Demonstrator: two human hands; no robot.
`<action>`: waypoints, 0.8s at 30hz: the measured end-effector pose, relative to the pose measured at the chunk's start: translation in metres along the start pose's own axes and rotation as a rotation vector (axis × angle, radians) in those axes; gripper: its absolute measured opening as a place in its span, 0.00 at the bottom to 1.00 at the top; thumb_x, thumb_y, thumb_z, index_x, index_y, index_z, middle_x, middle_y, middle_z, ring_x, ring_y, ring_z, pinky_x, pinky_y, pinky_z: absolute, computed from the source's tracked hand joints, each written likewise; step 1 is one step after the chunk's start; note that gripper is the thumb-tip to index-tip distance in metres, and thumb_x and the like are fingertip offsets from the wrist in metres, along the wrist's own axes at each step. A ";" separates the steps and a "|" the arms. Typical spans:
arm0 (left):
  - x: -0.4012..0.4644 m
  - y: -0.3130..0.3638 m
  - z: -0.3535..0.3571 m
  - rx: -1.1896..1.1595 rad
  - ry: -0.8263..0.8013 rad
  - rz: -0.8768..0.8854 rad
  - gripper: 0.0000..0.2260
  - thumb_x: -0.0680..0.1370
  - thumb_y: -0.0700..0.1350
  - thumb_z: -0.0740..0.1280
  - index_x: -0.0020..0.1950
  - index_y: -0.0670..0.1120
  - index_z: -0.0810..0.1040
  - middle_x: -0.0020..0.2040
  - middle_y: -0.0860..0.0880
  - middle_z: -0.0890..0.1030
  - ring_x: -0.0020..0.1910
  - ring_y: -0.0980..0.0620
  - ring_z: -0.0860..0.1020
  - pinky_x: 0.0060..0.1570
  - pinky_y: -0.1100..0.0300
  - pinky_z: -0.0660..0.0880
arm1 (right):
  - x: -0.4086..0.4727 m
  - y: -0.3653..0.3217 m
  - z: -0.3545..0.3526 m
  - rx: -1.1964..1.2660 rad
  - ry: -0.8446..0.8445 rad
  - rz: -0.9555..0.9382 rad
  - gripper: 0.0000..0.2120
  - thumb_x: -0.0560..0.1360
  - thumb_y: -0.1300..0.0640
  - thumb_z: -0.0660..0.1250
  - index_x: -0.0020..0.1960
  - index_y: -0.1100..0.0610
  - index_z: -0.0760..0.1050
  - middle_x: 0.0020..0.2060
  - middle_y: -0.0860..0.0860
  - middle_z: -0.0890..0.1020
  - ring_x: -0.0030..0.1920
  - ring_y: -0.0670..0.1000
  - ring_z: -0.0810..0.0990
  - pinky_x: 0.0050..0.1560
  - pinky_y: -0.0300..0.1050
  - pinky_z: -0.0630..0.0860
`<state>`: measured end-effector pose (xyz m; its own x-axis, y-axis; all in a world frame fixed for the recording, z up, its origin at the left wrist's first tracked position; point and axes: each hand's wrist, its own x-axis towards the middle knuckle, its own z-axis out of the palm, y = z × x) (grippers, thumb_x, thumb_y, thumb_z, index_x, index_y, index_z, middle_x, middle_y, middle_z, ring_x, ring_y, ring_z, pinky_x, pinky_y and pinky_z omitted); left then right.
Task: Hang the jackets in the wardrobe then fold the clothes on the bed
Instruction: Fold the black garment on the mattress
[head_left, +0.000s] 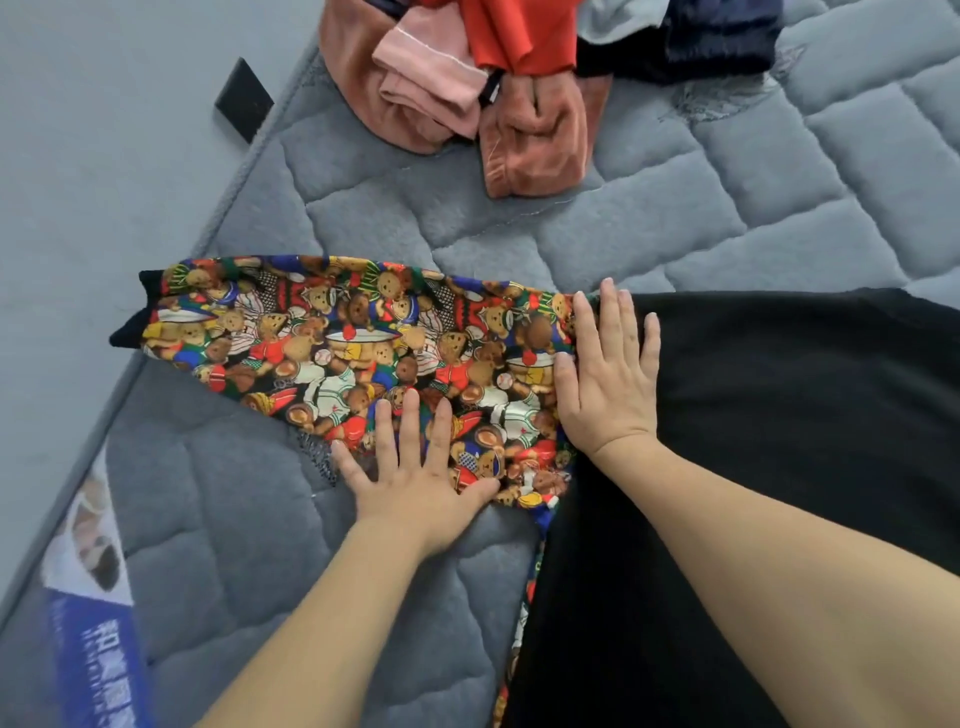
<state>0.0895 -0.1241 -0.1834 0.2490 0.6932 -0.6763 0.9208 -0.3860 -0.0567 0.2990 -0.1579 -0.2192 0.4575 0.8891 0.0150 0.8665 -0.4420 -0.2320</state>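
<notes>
Lay flat on the grey quilted bed (675, 218): black garment (779, 415), teddy-bear-print sleeve (337, 338) spread leftward. Left hand (415, 483) and right hand (610, 379) pressed the sleeve, fingers straight, gripping nothing. Looked soft, light, limp; best pinched at the black cuff (132, 327) for folding inward.

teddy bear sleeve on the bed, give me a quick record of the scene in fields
surface: grey quilted mattress
garment: black top with teddy bear print sleeve spread out to the left
sleeve cuff: black cuff at the mattress edge
left hand: flat, fingers straight, on the sleeve's lower edge
right hand: flat, where sleeve meets black body
other clothes: pink, orange and dark pile at the far side
</notes>
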 end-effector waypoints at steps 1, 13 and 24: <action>-0.003 0.016 -0.004 -0.025 -0.012 -0.012 0.50 0.63 0.82 0.39 0.71 0.54 0.20 0.61 0.49 0.11 0.63 0.46 0.14 0.53 0.32 0.18 | 0.000 -0.001 -0.004 0.020 -0.002 0.003 0.30 0.79 0.46 0.48 0.79 0.55 0.52 0.78 0.56 0.53 0.78 0.55 0.48 0.76 0.57 0.41; -0.019 0.159 -0.034 -0.167 0.156 0.147 0.45 0.68 0.48 0.58 0.76 0.56 0.30 0.75 0.50 0.26 0.73 0.45 0.26 0.67 0.31 0.30 | -0.061 0.249 -0.090 -0.060 0.035 0.359 0.35 0.76 0.41 0.47 0.77 0.60 0.53 0.77 0.59 0.57 0.77 0.57 0.53 0.75 0.62 0.44; 0.066 0.358 -0.086 -0.182 0.006 -0.020 0.52 0.72 0.39 0.63 0.64 0.67 0.18 0.66 0.51 0.15 0.69 0.38 0.20 0.43 0.17 0.32 | -0.036 0.332 -0.086 -0.063 0.187 0.606 0.28 0.76 0.47 0.52 0.72 0.59 0.64 0.71 0.57 0.67 0.72 0.57 0.63 0.72 0.56 0.54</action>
<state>0.4610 -0.1642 -0.1855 0.2314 0.7037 -0.6718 0.9646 -0.2556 0.0645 0.5875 -0.3469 -0.2134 0.8925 0.4456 0.0702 0.4503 -0.8713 -0.1953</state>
